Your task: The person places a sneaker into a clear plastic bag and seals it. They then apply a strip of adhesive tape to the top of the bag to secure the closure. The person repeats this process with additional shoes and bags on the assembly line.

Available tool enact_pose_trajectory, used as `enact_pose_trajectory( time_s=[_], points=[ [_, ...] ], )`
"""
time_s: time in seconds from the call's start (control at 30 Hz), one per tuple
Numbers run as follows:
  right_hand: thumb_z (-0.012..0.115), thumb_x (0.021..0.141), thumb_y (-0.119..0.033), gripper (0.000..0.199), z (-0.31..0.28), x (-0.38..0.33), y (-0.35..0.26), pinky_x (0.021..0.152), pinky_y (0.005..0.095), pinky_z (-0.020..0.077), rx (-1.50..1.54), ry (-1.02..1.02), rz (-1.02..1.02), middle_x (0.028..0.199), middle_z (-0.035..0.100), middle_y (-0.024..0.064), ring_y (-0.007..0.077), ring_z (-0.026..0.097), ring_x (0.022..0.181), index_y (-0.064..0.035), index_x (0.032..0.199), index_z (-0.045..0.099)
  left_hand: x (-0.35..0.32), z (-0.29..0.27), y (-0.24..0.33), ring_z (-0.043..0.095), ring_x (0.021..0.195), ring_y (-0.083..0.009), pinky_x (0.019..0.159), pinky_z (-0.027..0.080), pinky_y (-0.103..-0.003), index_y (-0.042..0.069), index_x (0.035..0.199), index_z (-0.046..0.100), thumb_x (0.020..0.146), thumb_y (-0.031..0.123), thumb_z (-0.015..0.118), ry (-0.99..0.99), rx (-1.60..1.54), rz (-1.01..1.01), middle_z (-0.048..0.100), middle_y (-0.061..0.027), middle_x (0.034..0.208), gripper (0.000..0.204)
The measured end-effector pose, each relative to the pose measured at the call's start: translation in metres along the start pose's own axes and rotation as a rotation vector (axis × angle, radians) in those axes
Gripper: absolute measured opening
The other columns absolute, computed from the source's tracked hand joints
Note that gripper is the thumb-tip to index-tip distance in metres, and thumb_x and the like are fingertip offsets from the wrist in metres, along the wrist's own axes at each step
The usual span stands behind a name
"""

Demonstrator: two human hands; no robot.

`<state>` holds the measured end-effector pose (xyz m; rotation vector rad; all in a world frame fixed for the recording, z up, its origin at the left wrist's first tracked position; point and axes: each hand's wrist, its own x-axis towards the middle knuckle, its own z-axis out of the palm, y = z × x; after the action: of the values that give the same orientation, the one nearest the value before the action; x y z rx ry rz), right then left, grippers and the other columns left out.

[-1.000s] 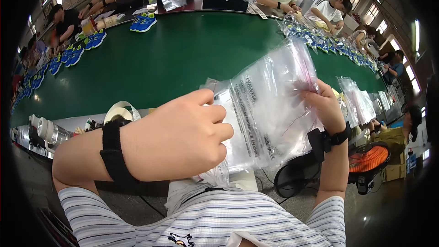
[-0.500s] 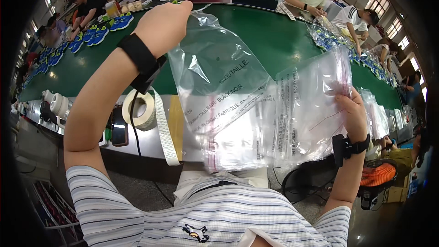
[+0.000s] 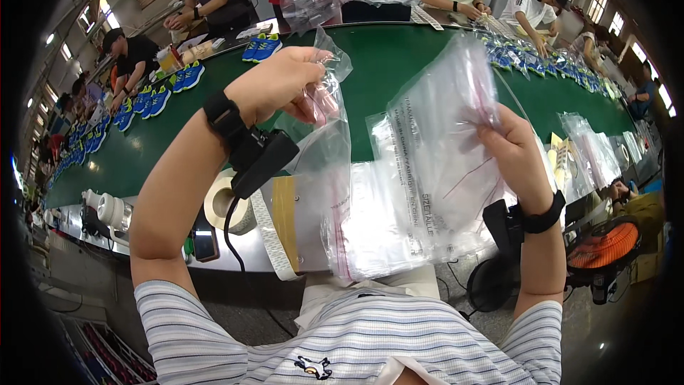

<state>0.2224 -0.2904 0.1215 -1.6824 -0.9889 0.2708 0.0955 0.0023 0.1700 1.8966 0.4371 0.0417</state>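
My left hand, raised over the belt, pinches a thin clear plastic bag. The film hangs crumpled from its fingers, and a loose flap stands above them. On the right, my right hand grips the upper right edge of a sheaf of clear printed plastic bags, which have reddish seal strips along one edge. The sheaf slants down toward the table edge in front of me. Several more bags appear layered under its lower left part; where one ends and another begins I cannot tell.
Beyond the metal ledge runs a green conveyor belt, with blue shoes along its left. A sticker roll and a phone lie near my left arm. More clear bags and an orange fan are at right. Co-workers stand across the belt.
My left hand has come lower, and its bag, spread out before, is now bunched and hanging. My right hand still holds the sheaf, shifted slightly left. Another shoe pair shows on the belt.
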Motion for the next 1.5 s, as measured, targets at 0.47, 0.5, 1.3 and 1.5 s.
enact_pose_trajectory(
  time_s=[0.47, 0.5, 1.3, 1.5],
  points=[
    [0.047, 0.084, 0.003, 0.027, 0.034, 0.009, 0.014, 0.07, 0.0278, 0.0458, 0.011, -0.096, -0.031, 0.085, 0.062, 0.0063, 0.0117, 0.054, 0.076, 0.0027, 0.107, 0.06, 0.003, 0.049, -0.002, 0.064, 0.085, -0.0157, 0.075, 0.055, -0.033, 0.0, 0.145, 0.026, 0.095, 0.014, 0.048, -0.275, -0.252, -0.032, 0.063, -0.008, 0.102, 0.056],
    [0.047, 0.083, 0.003, 0.028, 0.038, 0.009, 0.015, 0.07, 0.0277, 0.0458, 0.022, -0.098, 0.004, 0.085, 0.062, 0.0063, 0.0118, 0.054, 0.075, 0.0025, 0.108, 0.059, 0.004, 0.058, -0.004, 0.064, 0.086, -0.0172, 0.077, 0.055, -0.034, 0.0, 0.145, 0.024, 0.095, 0.014, 0.048, -0.323, -0.31, 0.009, 0.062, -0.009, 0.104, 0.057],
    [0.073, 0.078, -0.05, 0.105, 0.086, -0.004, 0.107, 0.11, 0.0411, 0.0314, 0.341, -0.031, 0.346, 0.149, 0.024, 0.0274, 0.0357, 0.027, 0.139, 0.0033, 0.148, 0.015, -0.066, 0.005, -0.059, 0.066, 0.095, -0.0189, 0.087, 0.054, -0.031, -0.003, 0.117, 0.059, 0.089, -0.004, 0.052, -0.153, -0.79, 0.238, 0.066, -0.0135, 0.107, 0.029],
    [0.061, 0.085, -0.057, 0.093, 0.148, -0.016, 0.14, 0.106, 0.0432, 0.036, 1.067, -0.611, 0.569, 0.144, 0.035, 0.0164, 0.0269, 0.042, 0.128, -0.0029, 0.148, 0.019, -0.079, -0.002, -0.076, 0.066, 0.097, -0.0215, 0.087, 0.054, -0.033, -0.002, 0.117, 0.058, 0.091, -0.004, 0.048, -0.104, -0.948, 0.36, 0.065, -0.016, 0.109, 0.028]
  ],
)
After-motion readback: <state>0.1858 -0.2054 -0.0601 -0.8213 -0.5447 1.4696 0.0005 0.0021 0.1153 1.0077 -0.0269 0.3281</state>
